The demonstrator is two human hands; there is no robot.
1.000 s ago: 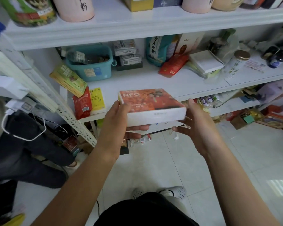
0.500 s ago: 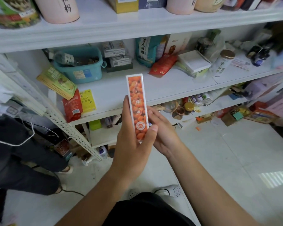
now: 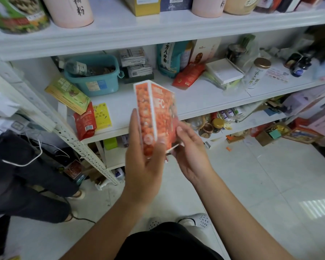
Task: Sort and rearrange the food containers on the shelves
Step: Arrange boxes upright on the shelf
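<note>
Clasps box (image 3: 156, 117) upright with left hand (image 3: 144, 166) and right hand (image 3: 191, 156), seemingly early, not yet set on cluttered shelf (image 3: 204, 98) beyond the grip.

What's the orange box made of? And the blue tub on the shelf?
The orange box looks like printed cardboard: sharp folded edges, flat faces, white trim. The blue tub seems to be moulded plastic: smooth walls, rounded rim, side handle.
</note>
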